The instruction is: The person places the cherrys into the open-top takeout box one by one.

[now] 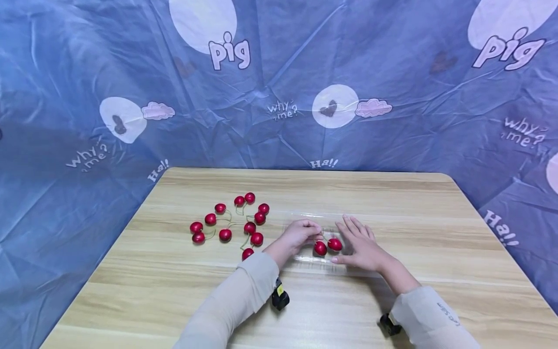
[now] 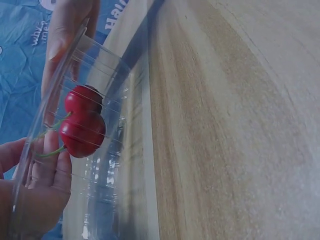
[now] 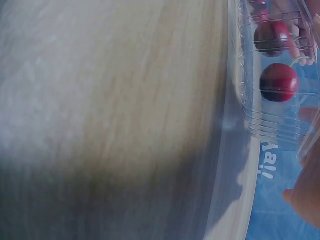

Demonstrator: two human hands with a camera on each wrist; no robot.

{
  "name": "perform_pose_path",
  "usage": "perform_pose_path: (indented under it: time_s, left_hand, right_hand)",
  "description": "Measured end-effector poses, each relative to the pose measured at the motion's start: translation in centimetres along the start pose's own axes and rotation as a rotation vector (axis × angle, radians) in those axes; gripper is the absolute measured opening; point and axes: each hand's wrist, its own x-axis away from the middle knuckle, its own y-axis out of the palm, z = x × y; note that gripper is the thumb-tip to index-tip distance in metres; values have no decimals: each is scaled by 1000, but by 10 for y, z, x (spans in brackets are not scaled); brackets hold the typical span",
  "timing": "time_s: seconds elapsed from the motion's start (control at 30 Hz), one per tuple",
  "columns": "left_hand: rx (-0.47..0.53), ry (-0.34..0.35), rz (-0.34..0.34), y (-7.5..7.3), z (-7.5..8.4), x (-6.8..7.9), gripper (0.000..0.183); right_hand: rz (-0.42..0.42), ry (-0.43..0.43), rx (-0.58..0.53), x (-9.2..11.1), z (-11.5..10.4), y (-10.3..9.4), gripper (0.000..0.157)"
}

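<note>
A clear plastic box lies on the table in the head view, its ribbed wall plain in the left wrist view. Two red cherries joined by green stems are at the box's inside. My left hand reaches over the box's left part and pinches the stems between its fingers. Spread at the right end of the box is my right hand, with its fingers straight and resting along the box. Through the plastic, the right wrist view shows the cherries and part of the left hand.
Several more cherries with green stems lie scattered on the wooden table left of the box. One cherry is close to the left sleeve. A blue printed cloth hangs behind the table and at its sides.
</note>
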Motion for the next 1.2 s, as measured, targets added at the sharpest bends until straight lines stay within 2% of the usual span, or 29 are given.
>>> perform_pose_path:
  time_s: [0.23, 0.73, 1.2]
  left_hand:
    - [-17, -37, 1, 5, -3, -5, 15]
    - [-192, -47, 7, 9, -8, -10, 12]
    - [-198, -76, 14, 13, -10, -13, 13]
  right_hand:
    - [-2, 0, 2, 0, 0, 0, 95]
    - [6, -2, 15, -1, 0, 1, 95]
    - [29, -22, 6, 0, 0, 1, 95]
